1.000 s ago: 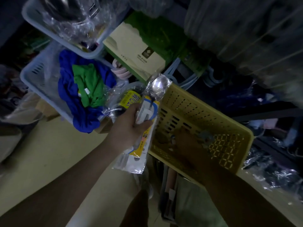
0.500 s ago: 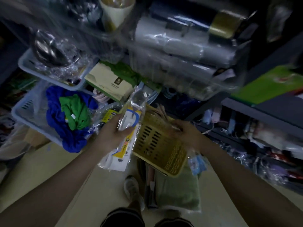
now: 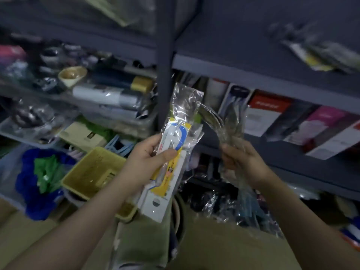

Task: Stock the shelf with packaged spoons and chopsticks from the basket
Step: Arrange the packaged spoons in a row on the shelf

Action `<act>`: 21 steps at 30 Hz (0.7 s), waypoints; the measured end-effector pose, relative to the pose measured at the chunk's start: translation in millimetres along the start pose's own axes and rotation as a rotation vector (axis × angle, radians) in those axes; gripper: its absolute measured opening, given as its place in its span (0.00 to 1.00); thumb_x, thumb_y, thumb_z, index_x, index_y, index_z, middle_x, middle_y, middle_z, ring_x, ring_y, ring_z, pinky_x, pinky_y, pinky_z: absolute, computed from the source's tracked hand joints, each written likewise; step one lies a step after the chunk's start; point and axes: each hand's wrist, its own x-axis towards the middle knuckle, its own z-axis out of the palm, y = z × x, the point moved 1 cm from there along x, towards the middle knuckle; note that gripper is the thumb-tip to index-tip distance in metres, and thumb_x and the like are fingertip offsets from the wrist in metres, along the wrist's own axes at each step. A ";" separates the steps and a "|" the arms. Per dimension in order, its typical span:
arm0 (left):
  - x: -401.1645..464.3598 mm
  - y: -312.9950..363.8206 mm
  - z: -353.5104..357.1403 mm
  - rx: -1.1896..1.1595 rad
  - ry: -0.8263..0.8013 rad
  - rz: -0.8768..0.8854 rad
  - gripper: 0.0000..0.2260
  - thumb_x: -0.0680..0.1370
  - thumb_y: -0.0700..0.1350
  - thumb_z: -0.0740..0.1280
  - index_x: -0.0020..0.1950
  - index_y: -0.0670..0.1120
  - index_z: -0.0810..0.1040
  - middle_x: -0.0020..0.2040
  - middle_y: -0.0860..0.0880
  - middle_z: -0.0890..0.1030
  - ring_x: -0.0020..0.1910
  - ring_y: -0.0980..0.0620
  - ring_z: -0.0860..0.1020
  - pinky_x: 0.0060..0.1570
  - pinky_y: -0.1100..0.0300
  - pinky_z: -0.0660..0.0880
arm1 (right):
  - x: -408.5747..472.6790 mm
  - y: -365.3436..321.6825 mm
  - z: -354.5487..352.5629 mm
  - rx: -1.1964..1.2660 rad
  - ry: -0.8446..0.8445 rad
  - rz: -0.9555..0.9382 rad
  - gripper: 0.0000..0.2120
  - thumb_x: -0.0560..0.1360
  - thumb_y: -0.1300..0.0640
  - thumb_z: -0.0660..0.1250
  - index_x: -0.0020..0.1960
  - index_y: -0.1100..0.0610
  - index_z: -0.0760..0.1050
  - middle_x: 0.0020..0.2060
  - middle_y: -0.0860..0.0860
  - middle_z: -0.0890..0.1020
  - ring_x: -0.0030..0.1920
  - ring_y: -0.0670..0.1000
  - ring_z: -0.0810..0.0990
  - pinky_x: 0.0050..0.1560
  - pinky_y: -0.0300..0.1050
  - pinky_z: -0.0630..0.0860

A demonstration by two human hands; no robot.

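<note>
Cloth (image 3: 37, 184) in blue and green fills a pale bin at the far left, below trays of plastic-wrapped goods. Just right of it sits the yellow basket (image 3: 93, 172), tilted, its perforated inside showing, partly hidden by the person's left forearm. The left hand (image 3: 148, 162) grips a packaged spoon (image 3: 175, 145) around the middle of the pack, thumb across the front of the yellow, white and blue card; the clear top of the wrapper stands upright in front of the dark shelf post (image 3: 165, 61). To its right, the right hand (image 3: 241, 160) is closed around a second clear packet (image 3: 224, 123), which bends over toward the spoon pack; its contents are too blurred to name. Behind both hands runs the grey shelf (image 3: 272, 78), with boxed goods (image 3: 266, 114) leaning in a row under it. A flat packet (image 3: 319, 55) lies on the shelf's upper right.
</note>
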 end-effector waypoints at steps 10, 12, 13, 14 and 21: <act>80.2 111.9 169.0 -0.309 0.118 -0.013 0.13 0.79 0.43 0.58 0.35 0.43 0.73 0.19 0.50 0.75 0.20 0.54 0.74 0.24 0.65 0.72 | -50.5 -109.1 -156.0 -0.225 0.304 -0.028 0.04 0.74 0.60 0.64 0.43 0.57 0.68 0.28 0.52 0.68 0.29 0.50 0.65 0.31 0.44 0.61; 95.6 130.7 185.0 -0.367 0.037 -0.068 0.15 0.77 0.40 0.55 0.32 0.40 0.74 0.22 0.47 0.76 0.21 0.52 0.75 0.24 0.66 0.75 | -51.0 -126.6 -173.8 -0.238 0.341 -0.021 0.03 0.74 0.60 0.65 0.44 0.57 0.70 0.29 0.53 0.70 0.28 0.50 0.70 0.29 0.42 0.65; 102.6 139.4 193.1 -0.356 0.004 -0.067 0.16 0.76 0.38 0.54 0.30 0.38 0.72 0.22 0.46 0.76 0.21 0.52 0.75 0.23 0.67 0.74 | -50.1 -136.2 -180.4 -0.228 0.339 -0.028 0.03 0.74 0.62 0.64 0.43 0.57 0.70 0.29 0.54 0.70 0.25 0.49 0.71 0.26 0.39 0.67; 109.9 148.0 200.5 -0.328 -0.012 -0.054 0.16 0.75 0.37 0.53 0.28 0.38 0.69 0.23 0.46 0.75 0.22 0.52 0.74 0.22 0.68 0.72 | -48.7 -146.3 -184.9 -0.196 0.334 -0.039 0.05 0.74 0.64 0.64 0.42 0.58 0.70 0.29 0.55 0.70 0.21 0.48 0.72 0.23 0.36 0.68; 173.6 170.1 232.9 -0.208 0.037 -0.057 0.18 0.69 0.31 0.54 0.23 0.40 0.76 0.27 0.44 0.80 0.33 0.44 0.78 0.39 0.58 0.77 | -0.1 -183.9 -232.8 -0.423 0.528 -0.106 0.19 0.68 0.63 0.68 0.58 0.61 0.70 0.49 0.62 0.81 0.46 0.59 0.81 0.46 0.53 0.79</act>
